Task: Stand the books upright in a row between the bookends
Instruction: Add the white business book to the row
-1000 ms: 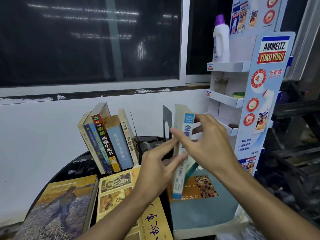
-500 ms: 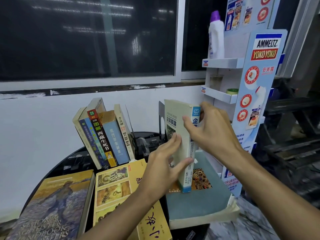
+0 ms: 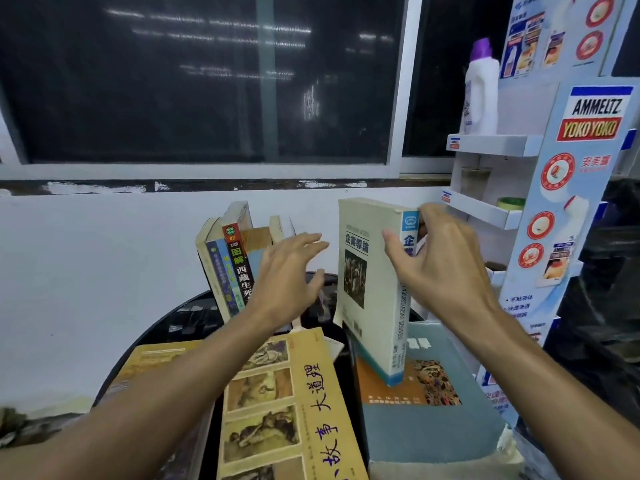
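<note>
1. Two bare hands were raised over the round black table (image 3: 162,330) on my head-camera feed, and books stood and lay across it.
2. I watched the right hand (image 3: 446,271) grip the cream book (image 3: 363,271) high on its spine. The thumb lay across the front cover and the other fingers curled round to the far side, where I could not see their tips.
3. The cream book stood nearly upright with its front cover facing left. As far as I could judge, its lower spine corner rested on the cover of the grey-blue book (image 3: 436,420).
4. The grey-blue book lay flat at the right edge of the table, under the right forearm.
5. The left hand (image 3: 287,282) held nothing. Its fingers were straight and slightly spread, pointing right toward the cream book but apart from it.
6. That hand's palm sat in front of the leaning books (image 3: 225,268), and I could not tell whether it touched them.
7. The leaning books stood in a tight group at the back of the table, their tops tilted to the left and well short of upright.
8. A yellow book (image 3: 294,410) lay flat, cover up, between the two forearms and just beside the grey-blue book.
9. A brown book (image 3: 152,358) with a painted cover lay flat to the left of the yellow book, partly under the left forearm.
10. A cardboard display stand (image 3: 581,209) stood to the right with a white bottle (image 3: 481,95) on its top shelf, and a dark window (image 3: 207,81) ran along the wall behind.
</note>
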